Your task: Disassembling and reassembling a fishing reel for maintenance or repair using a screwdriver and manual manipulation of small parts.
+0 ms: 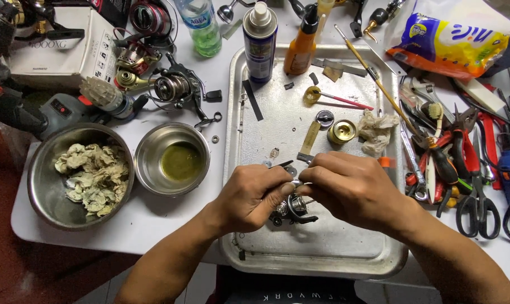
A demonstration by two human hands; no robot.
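I see the left hand (254,198) and right hand (349,188) each pinching a dark metal fishing reel (293,209) in a closed grip, upright over the dented steel tray (277,121).

Even, fairly bright overhead light, no hard shadows. Soft shadow under both hands (311,194) on the metal tray (277,247); mild diffuse sheen on the tray, no blown-out glare. Small specular highlights on the two steel bowls (170,130) and the spray can (259,42). Focus sharp in centre, slightly soft at the far top edge. Wide-angle lens: table edges bow at left and right. Bottom-left corner falls off dark. No motion blur on the fingers.
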